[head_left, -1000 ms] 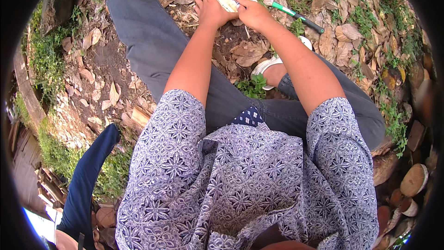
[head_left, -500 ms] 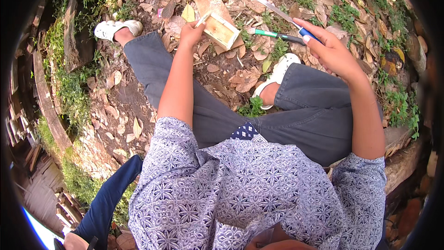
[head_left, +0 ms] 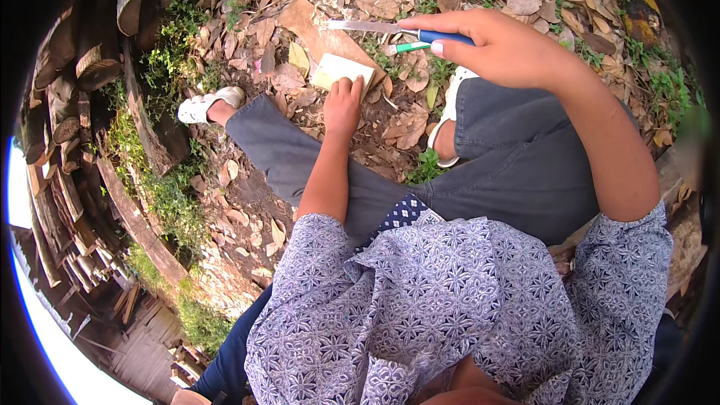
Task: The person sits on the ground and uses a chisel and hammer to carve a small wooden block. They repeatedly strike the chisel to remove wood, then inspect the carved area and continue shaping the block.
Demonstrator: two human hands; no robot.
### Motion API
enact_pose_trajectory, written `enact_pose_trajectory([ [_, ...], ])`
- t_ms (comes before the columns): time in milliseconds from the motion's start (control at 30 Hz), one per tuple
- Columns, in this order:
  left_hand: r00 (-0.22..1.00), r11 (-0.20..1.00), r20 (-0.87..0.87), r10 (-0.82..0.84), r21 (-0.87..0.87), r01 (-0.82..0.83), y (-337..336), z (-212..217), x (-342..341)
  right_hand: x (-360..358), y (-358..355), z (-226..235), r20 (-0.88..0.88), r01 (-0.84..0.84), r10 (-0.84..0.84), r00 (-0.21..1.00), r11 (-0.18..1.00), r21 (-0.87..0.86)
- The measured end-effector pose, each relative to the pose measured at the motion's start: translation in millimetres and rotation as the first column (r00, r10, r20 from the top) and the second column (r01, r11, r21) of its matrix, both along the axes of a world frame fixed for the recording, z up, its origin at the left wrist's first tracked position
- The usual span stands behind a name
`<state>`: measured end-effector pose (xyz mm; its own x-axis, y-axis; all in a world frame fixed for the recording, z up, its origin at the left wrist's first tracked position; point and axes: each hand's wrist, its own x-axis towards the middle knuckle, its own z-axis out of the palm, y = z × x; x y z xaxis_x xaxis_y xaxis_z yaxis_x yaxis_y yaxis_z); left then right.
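My left hand (head_left: 343,111) is closed on a small pale wooden box (head_left: 328,73), its fingers bent over the top face; the thumb is hidden. The box is low over a brown board (head_left: 304,24) on the ground. Off to the right, my right hand (head_left: 502,45) is wrapped round a blue-handled chisel (head_left: 365,26) with a long flat metal blade. The blade points left, beyond the box and apart from it. Under the right hand, a tool with a green handle (head_left: 411,47) lies on the ground, partly covered by the hand.
Dry leaves (head_left: 407,126) and small green plants cover the soil. My legs in grey trousers (head_left: 525,165) spread either side, with white clogs (head_left: 210,105) on the feet. Stacked logs (head_left: 97,64) stand at the left. Part of a leg in dark blue (head_left: 232,352) shows at lower left.
The box has turned: its hollow side faced up before, and a flat pale face shows now. My right hand has brought the chisel left, its blade now nearly level across the view.
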<state>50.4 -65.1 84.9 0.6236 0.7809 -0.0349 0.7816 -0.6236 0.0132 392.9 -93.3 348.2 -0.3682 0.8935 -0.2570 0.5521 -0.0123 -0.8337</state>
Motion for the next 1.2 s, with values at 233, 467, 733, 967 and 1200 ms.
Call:
enact_pose_trajectory([
  [233, 0.823, 0.932, 0.509, 0.251, 0.104, -0.348, 28.3, 42.9, -0.1, 5.2, -1.9, 2.8, -0.022, 0.009, -0.008, 1.000, 0.999, 0.038],
  [467, -0.247, 0.141, 0.151, 0.957, -0.988, -0.060, 20.5, -5.0, -34.1, 3.5, -0.5, 4.4, 0.008, -0.011, 0.011, 1.000, 1.000, 0.008],
  [733, 0.468, 0.551, 0.292, 0.834, -0.449, -0.703, 17.0, -34.6, -19.5, 0.1, -3.1, -7.7, 0.015, -0.020, 0.020, 1.000, 1.000, -0.014],
  [967, 0.794, 0.736, 0.097, 0.601, -0.454, -0.502, 57.7, -55.0, -38.1, -0.5, -0.8, -18.3, 0.071, -0.047, 0.053, 0.996, 0.995, -0.084],
  [1200, 0.293, 0.326, 0.197, 0.936, -0.802, -0.500, 18.5, -63.3, -13.5, -7.8, 6.8, -35.8, 0.087, -0.044, 0.066, 0.994, 0.971, -0.234],
])
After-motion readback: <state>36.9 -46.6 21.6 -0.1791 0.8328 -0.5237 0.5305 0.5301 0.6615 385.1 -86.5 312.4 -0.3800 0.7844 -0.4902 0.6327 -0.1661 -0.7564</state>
